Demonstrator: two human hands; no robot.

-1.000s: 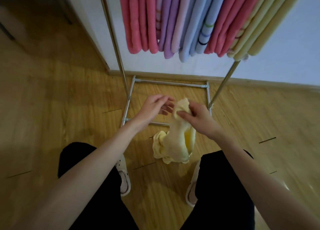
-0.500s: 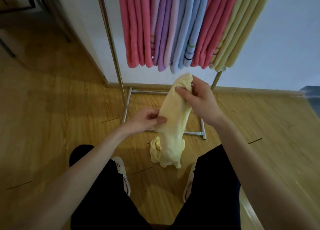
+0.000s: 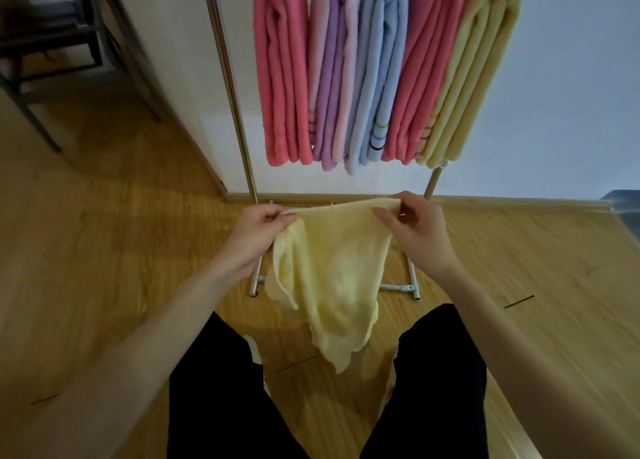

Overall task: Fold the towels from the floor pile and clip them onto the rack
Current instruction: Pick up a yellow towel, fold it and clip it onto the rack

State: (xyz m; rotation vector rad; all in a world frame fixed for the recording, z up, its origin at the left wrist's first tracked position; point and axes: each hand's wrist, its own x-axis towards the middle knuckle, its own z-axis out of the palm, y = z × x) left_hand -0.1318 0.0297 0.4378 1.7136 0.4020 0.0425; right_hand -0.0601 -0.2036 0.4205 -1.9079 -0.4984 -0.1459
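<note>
1. Towel point(image 3: 329, 278): pale yellow, top edge stretched left-right between both hands, body hanging toward the floor in front of the rack point(image 3: 230, 88).
2. Left hand point(image 3: 263, 232) and right hand point(image 3: 420, 232) each pinch one end of that edge.
3. Both hands equally near; the fold likely needs them brought together.

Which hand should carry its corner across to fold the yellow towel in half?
Left, probably. The left hand pinches a bunched corner needing straightening; the right hand holds the yellow towel flatter.

yellow towel point(image 3: 329, 278): soft matt cloth | rack point(image 3: 228, 88): shiny metal | floor point(image 3: 104, 251): glossy wood
</note>
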